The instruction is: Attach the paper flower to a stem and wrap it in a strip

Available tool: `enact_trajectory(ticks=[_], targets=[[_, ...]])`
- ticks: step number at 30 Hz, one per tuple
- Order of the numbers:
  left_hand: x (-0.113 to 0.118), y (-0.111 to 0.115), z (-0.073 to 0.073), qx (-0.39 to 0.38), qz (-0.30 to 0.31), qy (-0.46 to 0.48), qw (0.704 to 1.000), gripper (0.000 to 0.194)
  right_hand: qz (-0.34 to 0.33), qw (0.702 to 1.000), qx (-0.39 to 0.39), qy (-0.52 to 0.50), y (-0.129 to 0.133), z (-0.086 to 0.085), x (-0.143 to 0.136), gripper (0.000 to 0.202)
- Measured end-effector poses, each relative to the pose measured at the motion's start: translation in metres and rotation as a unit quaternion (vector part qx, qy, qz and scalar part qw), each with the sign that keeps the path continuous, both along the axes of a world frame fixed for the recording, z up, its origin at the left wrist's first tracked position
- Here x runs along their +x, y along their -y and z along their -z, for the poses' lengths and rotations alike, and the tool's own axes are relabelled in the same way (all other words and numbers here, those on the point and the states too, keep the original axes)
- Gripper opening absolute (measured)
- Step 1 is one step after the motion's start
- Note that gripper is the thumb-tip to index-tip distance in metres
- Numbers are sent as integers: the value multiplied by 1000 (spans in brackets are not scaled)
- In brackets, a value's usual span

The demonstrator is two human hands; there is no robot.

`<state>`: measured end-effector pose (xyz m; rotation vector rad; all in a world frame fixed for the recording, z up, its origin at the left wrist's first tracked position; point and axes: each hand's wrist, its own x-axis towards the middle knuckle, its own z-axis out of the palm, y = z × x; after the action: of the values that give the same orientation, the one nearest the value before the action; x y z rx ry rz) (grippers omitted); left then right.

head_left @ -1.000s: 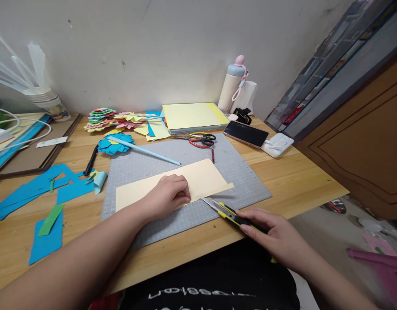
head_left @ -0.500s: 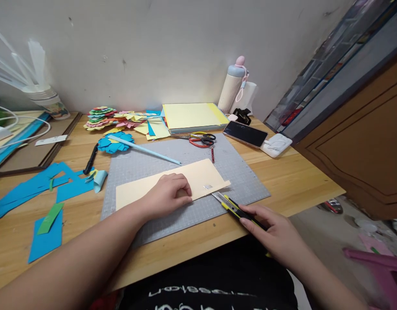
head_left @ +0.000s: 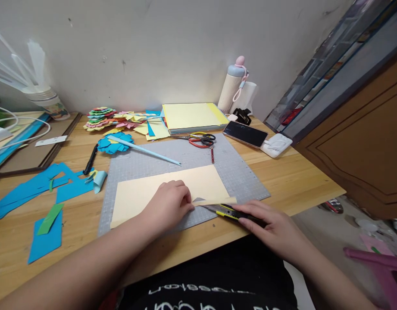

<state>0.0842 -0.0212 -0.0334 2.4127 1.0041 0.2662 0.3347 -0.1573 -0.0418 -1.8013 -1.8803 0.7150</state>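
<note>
A sheet of cream paper [head_left: 140, 196] lies on the grey cutting mat [head_left: 246, 172]. My left hand [head_left: 172, 200] rests on it, fingers curled and closed at its near edge. A narrow strip [head_left: 217, 201] of the same paper stands up from that edge, right of my fingertips. In my right hand [head_left: 263, 217], which is closed, is a black and yellow utility knife [head_left: 229, 212]. Its blade points left, under the strip and close to my left fingertips. How far the blade goes into the fold is hidden.
Scissors [head_left: 203, 140] and a blue paper flower [head_left: 116, 143] with a rolled stem lie at the mat's far side. Blue paper pieces [head_left: 26, 189] cover the left. A paper stack [head_left: 195, 114], bottle [head_left: 231, 88] and phone [head_left: 246, 133] stand or lie farther back.
The cream paper has shifted toward me and turned slightly. The strip at its edge now stands up more. The knife has swung flatter, its blade farther left, nearer my left fingers.
</note>
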Motion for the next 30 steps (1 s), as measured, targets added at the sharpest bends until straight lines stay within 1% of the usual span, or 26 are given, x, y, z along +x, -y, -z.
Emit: enact_trajectory(ticks=[5,11,18,22,26,30], targets=[[0,0,4,-13,-3,8,1000,11,-34,999,17,-24,-11,-2,1,31],[-1,-4,7,-28,1,25,999,9,-54,997,9,-46,-16,1,10,24],[-2,-8,10,-52,10,40,998,9,-86,992,-6,-90,-18,-1,1,27],[-2,-8,11,-61,10,44,997,10,-91,992,-2,-90,-18,-1,-1,24],[-3,-8,8,-70,14,44,996,11,-87,993,12,-79,-16,1,-4,27],[-3,-10,6,-76,15,43,996,10,-88,995,20,-37,-19,1,6,26]])
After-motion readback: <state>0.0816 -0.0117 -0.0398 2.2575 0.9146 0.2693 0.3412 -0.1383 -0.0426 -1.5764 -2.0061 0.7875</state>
